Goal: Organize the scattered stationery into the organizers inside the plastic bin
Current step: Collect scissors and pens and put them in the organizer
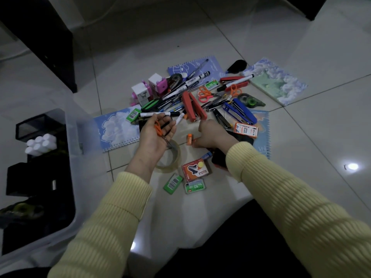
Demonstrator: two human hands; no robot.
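Left hand [155,135] palm up above the pile, fingers half curled round orange-handled scissors [160,130], with the handles under the fingers and the blades pointing back toward the wrist. Black-and-white marker [158,114] just at the fingertips; held or only lying behind them, not possible to tell. Right hand [210,133] back up, fingers bent down into the pile, just beside a small orange box [189,139]; gripping something or only touching, not possible to tell.

Scattered stationery [192,91] in a loose heap on the tiled floor [301,137], in front of both hands: pens and markers crossed over each other, red staplers [193,107], a blue stapler [244,111], pink sharpeners [160,85] and cloud-pattern notebooks [118,127] at the edges. Nearer to the person, a clear tape roll [170,159] under the left wrist, an orange staple box [195,170] and two green staple boxes [194,186].

Clear plastic bin [69,125] at the left, near the heap. Inside it, black organizers [38,123], a mesh one at the far end. Bundle of white tubes [41,145] upright in one compartment. Green tape dispenser [20,209] at the near end of the bin.
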